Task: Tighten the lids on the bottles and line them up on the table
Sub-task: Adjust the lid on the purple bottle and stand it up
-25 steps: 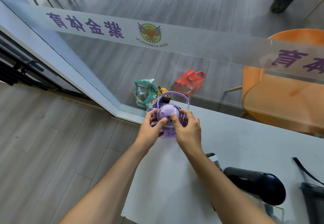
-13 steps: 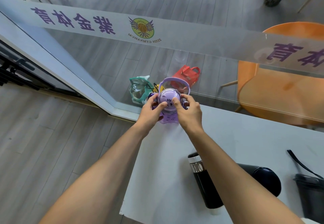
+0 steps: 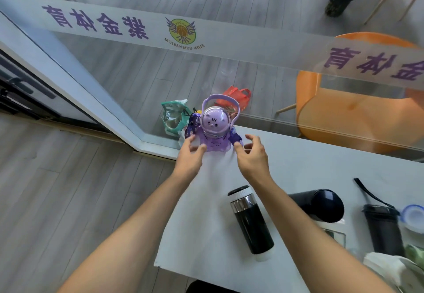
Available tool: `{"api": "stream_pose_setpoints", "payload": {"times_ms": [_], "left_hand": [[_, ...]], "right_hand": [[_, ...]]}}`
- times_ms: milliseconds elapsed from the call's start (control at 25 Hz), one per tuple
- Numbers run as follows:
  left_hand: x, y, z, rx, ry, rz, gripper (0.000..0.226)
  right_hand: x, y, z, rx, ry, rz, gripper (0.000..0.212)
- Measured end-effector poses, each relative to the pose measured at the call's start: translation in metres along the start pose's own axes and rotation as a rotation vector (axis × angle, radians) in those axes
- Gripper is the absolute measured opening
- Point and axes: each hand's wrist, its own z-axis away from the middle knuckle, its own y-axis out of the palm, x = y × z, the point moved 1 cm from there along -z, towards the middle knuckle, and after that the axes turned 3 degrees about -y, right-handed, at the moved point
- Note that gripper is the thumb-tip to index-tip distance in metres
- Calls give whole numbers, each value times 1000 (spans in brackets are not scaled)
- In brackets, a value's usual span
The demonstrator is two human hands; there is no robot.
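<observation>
Both hands, left (image 3: 190,155) and right (image 3: 252,157), hover released beside the purple bottle (image 3: 214,132); glass banner (image 3: 183,32) reads "ZIJIN GYMNASIUM" mirrored.

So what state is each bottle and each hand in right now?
purple bottle: upright, domed lid on, standing free at the table's far corner.
black flask: upright, cap on.
black cup: upright, lid on.
left hand: open, empty.
right hand: open, empty.

Colours of the bottles and their surroundings.
Translucent purple bottle (image 3: 214,139) with a cat-face dome; black flask (image 3: 251,220) with a silver band; white table (image 3: 298,169); orange chair (image 3: 358,109); grey floor (image 3: 57,189).
</observation>
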Motion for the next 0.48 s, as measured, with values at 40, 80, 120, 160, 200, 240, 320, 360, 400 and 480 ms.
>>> {"api": "stream_pose_setpoints", "payload": {"times_ms": [40,80,120,160,200,240,320,360,400,480], "left_hand": [[21,5,16,27,-71,-20,49],[43,11,33,70,-146,-27,45],[63,17,47,110,-220,-24,43],[81,23,59,141,-287,-11,41],[96,28,68,164,-342,10,39],[107,32,76,183,-387,47,37],[121,37,90,233,-451,127,32],[124,39,95,270,-464,156,30],[126,39,100,307,-464,175,29],[127,39,106,346,-452,213,28]], "right_hand": [[-17,0,15,49,53,55,47],[-35,-1,32,94,108,108,49],[-53,-2,48,126,158,153,50],[-69,-4,63,141,199,190,50],[-84,-6,76,149,234,223,51],[-97,-8,85,158,263,250,51],[-115,-8,98,198,309,273,50],[-118,-6,102,223,321,264,48],[-119,-2,105,243,317,248,44],[-118,6,112,257,282,218,37]]}}
